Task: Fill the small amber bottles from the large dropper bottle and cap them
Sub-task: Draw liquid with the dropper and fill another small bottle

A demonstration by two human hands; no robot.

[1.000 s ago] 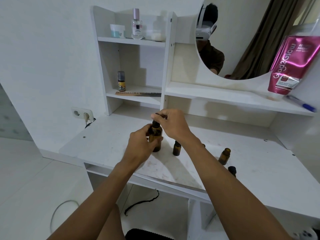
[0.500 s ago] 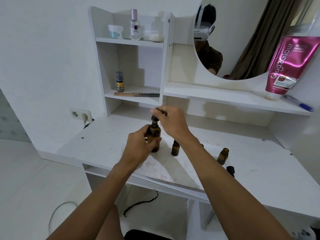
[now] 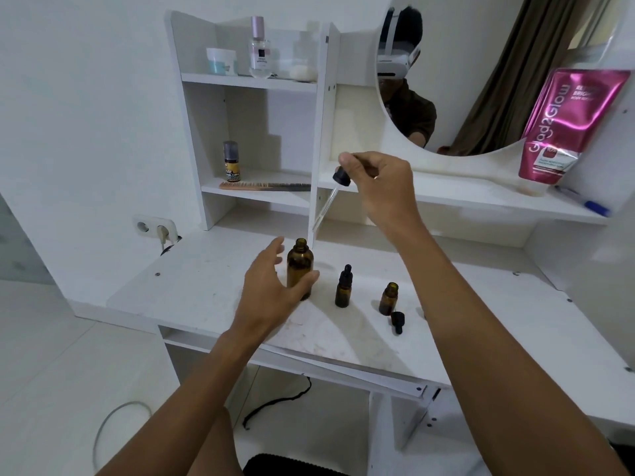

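Note:
The large amber bottle (image 3: 300, 269) stands uncapped on the white desk (image 3: 481, 321). My left hand (image 3: 271, 290) is loosened beside it, fingers spread to its left and the thumb against its front. My right hand (image 3: 378, 180) is raised above and to the right of the bottle and pinches the black top of the dropper (image 3: 338, 187), whose glass pipette slants down-left clear of the bottle mouth. Right of the large bottle stands a small amber bottle with a black dropper cap (image 3: 344, 286). Further right is an uncapped small amber bottle (image 3: 389, 298), with a loose black cap (image 3: 397, 321) lying in front of it.
A shelf unit rises behind the desk with a divider panel (image 3: 319, 132) just behind the bottle. It holds a comb (image 3: 264, 185), a small spray bottle (image 3: 231, 162), a pink tube (image 3: 563, 132), a pen (image 3: 584, 201) and a round mirror (image 3: 481, 63). A wall socket (image 3: 154, 228) is at left.
My right hand has lifted the dropper out of the large bottle and raised it up and to the right. My left hand has eased its grip on the bottle and spread its fingers.

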